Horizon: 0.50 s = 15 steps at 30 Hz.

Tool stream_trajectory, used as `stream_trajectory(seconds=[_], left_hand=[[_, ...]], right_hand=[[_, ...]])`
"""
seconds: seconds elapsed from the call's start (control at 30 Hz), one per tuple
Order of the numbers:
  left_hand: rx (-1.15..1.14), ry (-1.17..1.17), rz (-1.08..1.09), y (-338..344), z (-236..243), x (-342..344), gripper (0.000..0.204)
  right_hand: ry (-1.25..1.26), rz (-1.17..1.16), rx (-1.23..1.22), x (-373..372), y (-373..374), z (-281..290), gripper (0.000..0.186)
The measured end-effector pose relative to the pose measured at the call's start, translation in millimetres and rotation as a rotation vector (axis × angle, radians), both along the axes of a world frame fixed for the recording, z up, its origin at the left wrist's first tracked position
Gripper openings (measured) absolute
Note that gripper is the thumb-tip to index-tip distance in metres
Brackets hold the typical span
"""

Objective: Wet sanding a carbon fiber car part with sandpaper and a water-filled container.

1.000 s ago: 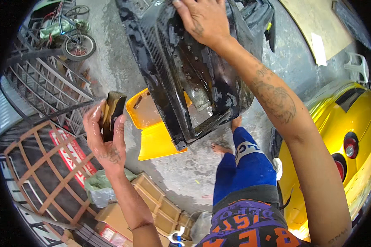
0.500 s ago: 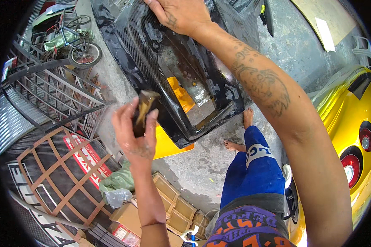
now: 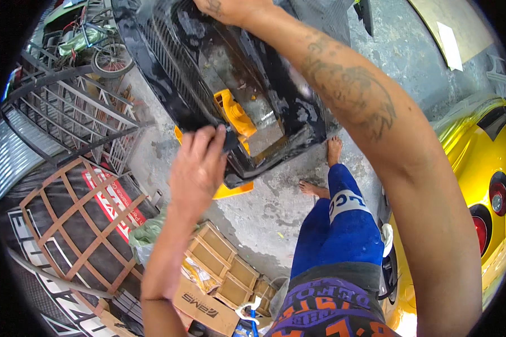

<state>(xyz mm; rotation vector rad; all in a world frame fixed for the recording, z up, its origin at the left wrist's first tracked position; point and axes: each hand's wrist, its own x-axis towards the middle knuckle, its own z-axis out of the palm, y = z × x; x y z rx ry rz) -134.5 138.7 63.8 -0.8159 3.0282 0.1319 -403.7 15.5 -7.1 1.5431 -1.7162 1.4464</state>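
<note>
A black carbon-fibre car body panel [image 3: 168, 67], glossy and patchy with wet, whitish marks, reaches from the top edge toward me and has a large opening through it. My left hand [image 3: 199, 160] presses on its near left edge. Its fingers are closed over a dark folded piece, seemingly wet sandpaper [image 3: 230, 139], mostly hidden beneath them. At the panel's far part rests my right hand [image 3: 236, 8], cut off by the upper picture edge, so its fingers do not show. A yellow part [image 3: 234, 114] is visible through the opening, below the panel.
On the right stands a yellow car [image 3: 472, 163] with round red tail lights. Metal racks [image 3: 78, 106] and a bicycle [image 3: 112, 59] are at the left. Cardboard boxes [image 3: 208, 306] and wooden crates [image 3: 211, 250] sit near me at lower left. My feet [image 3: 315, 189] are on the wet concrete floor.
My left hand has come down from above the panel's left edge onto it, turning its back upward with the dark piece beneath. The right hand has shifted up, partly out of the picture.
</note>
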Motion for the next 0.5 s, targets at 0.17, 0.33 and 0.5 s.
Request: stream_trajectory(seconds=[0.17,0.33,0.5], left_hand=[[-0.171,0.171,-0.098,-30.8,22.9,-25.1,0.042],[-0.164,-0.078,-0.204,-20.7,11.8,-11.5,0.047],[-0.04,-0.088,-0.155,0.8,-0.7,0.4,0.043]], right_hand=[[0.01,0.002,-0.012,-7.5,1.4,9.7,0.04],[0.014,-0.021,0.003,-3.1,2.7,0.4,0.04],[-0.006,0.013,-0.028,-4.0,2.1,5.7,0.04]])
